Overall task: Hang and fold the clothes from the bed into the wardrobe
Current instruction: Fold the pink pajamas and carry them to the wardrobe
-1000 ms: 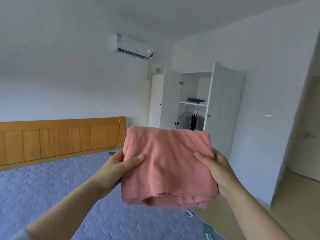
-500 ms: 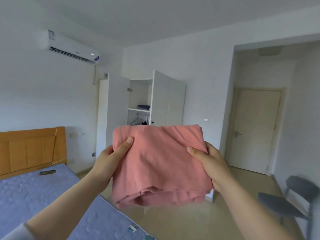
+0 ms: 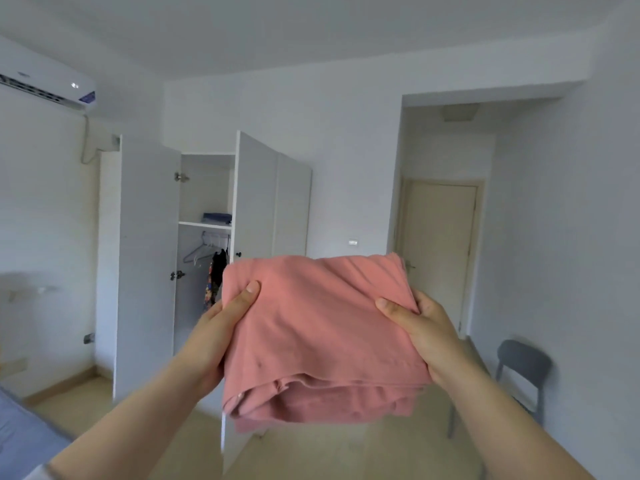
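1. Far left, a corner of the bed (image 3: 19,434) is peeking in down low, and the air conditioner (image 3: 45,86) is sitting high on the wall.
2. The wardrobe (image 3: 149,254) is standing with its doors open. A folded blue item (image 3: 217,218) is lying on the shelf, and hangers (image 3: 199,252) and a dark garment (image 3: 218,271) are hanging underneath.
3. My left hand (image 3: 221,327) is gripping the left edge of the folded pink garment (image 3: 322,334), thumb on top.
4. I'm holding that garment up in the air in front of me, facing the wardrobe.
5. My right hand (image 3: 426,330) is gripping its right edge the same way.
6. On the right, a closed door (image 3: 440,251) and a grey chair (image 3: 523,365) are sitting by the wall.
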A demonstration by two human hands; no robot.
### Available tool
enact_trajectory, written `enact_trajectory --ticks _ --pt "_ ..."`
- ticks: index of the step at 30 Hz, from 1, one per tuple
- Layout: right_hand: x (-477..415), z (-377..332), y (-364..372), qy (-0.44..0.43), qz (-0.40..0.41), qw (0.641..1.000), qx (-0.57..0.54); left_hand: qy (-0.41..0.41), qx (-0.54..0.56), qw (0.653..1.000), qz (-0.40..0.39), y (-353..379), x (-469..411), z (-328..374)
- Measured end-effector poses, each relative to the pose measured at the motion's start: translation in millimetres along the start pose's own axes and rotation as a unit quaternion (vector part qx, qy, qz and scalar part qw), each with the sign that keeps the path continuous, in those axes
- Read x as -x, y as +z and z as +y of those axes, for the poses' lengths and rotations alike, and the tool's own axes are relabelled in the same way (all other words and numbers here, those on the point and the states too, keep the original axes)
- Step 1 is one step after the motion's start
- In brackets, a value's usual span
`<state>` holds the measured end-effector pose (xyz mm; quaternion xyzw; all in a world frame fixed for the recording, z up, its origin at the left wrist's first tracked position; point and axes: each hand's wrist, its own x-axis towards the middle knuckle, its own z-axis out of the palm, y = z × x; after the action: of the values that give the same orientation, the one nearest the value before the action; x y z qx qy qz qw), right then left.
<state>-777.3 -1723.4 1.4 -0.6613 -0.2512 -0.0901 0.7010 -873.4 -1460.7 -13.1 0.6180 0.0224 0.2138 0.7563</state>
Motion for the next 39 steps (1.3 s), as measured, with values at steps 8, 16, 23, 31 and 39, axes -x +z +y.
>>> enact_trajectory --ticks 8,16,23,31,39 --pt "-77 47 -49 0.004 0.048 0.999 0.018 -0.002 0.016 1.000 -0.017 60 -99 -43" --pt "-168 95 -130 0.008 0.028 0.999 0.024 -0.002 -0.020 1.000 0.018 142 -183 -91" --pt "-253 138 -161 0.008 0.008 1.000 0.013 -0.001 -0.049 0.999 0.023 174 -263 -116" --pt "-358 195 -146 -0.007 -0.012 1.000 0.004 0.019 -0.035 0.999 0.025 168 -375 -148" --pt "-476 250 -99 -0.015 -0.031 0.999 0.011 0.035 -0.022 0.998 0.047 130 -494 -167"
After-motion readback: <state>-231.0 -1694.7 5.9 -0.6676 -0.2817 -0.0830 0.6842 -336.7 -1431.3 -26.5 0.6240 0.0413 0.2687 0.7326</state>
